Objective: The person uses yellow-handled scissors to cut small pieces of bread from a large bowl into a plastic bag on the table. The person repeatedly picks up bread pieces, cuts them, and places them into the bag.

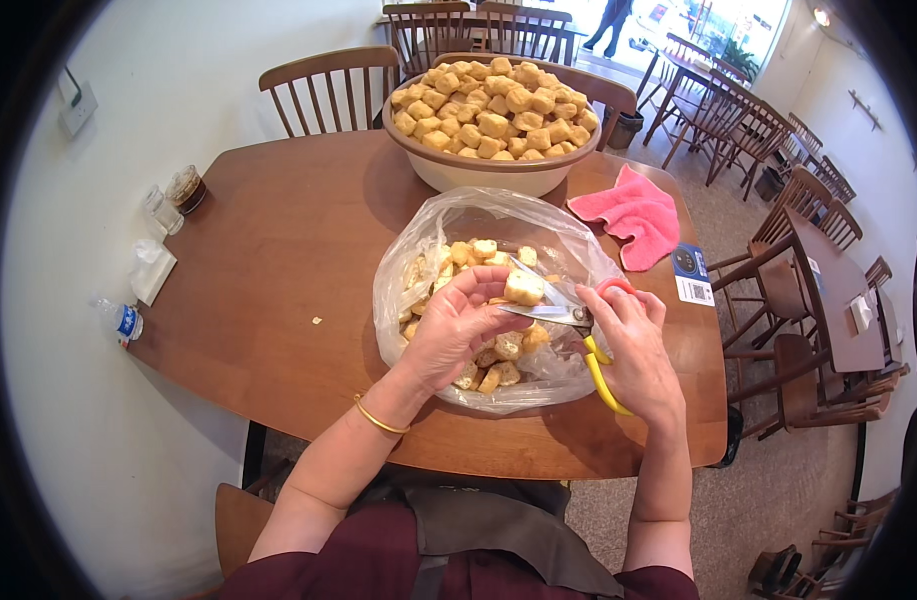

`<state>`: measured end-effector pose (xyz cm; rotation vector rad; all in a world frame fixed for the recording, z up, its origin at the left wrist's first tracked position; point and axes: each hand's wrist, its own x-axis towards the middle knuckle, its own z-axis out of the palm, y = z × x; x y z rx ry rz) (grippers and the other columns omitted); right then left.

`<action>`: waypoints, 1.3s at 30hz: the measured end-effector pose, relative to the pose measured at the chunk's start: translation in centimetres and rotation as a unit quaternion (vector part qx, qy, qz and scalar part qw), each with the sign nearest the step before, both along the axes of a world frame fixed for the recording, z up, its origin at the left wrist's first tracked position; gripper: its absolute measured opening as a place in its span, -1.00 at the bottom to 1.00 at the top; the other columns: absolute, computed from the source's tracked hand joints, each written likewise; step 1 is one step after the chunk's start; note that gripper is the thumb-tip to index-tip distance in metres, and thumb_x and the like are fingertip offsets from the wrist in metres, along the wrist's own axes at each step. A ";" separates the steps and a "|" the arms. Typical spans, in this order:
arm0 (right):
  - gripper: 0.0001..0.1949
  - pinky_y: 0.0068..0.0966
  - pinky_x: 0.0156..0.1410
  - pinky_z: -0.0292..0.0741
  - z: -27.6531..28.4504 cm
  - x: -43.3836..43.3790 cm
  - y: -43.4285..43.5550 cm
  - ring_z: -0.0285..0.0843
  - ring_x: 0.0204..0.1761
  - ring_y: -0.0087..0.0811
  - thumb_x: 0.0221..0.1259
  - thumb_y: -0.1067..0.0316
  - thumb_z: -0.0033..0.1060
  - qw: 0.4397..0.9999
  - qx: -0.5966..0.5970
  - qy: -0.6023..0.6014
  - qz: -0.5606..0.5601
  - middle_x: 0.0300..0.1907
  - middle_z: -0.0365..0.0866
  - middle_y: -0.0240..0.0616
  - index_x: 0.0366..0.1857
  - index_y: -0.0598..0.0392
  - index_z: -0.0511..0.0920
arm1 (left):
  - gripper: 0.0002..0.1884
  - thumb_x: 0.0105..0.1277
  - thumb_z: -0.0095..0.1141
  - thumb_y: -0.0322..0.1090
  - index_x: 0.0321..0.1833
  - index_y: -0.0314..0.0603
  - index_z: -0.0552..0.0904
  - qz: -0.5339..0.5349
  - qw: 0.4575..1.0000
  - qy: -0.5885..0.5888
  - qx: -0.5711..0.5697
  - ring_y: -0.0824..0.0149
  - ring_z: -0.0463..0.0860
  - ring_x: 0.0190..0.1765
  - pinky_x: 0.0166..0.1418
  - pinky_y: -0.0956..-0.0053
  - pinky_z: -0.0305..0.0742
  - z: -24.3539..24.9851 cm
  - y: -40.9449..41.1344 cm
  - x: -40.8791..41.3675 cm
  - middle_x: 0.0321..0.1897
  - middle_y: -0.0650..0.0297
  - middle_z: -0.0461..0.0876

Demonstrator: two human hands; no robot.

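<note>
Between the fingertips of my left hand (458, 319) is a golden fried tofu puff (524, 287), its pale side turned up. My right hand (631, 349) grips a pair of scissors (550, 313) with one red and one yellow handle. The scissor blades are spread, one on either side of the puff. Both hands are above an open clear plastic bag (398, 300) on the table. Inside the bag lie several cut tofu pieces (507, 345), some with spongy pale faces showing. Beyond it stands a large brown-rimmed basin (488, 176) heaped with whole tofu puffs (496, 112).
A pink cloth (635, 214) lies right of the basin on the wooden table (278, 262), near a printed card (691, 274). Along the left wall are a jar of dark sauce (186, 189), a glass jar (162, 210), tissues (151, 270) and a plastic bottle (121, 319). A crumb (317, 320) sits left of the bag.
</note>
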<state>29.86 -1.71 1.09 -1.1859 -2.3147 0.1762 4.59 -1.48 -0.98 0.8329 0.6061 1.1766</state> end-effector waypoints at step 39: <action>-0.46 -0.25 0.29 0.29 0.8 0.0 -0.3 0.44 -0.01 -0.12 0.15 0.29 0.53 0.999 -0.046 -0.002 -0.002 -0.11 0.68 -0.24 0.26 -0.02 0.60 | -0.87 0.57 0.04 -0.45 0.08 -0.27 0.55 0.059 0.994 0.085 0.033 0.23 0.80 0.06 0.23 0.25 0.74 -0.3 -0.2 0.9 0.06 0.07 0.75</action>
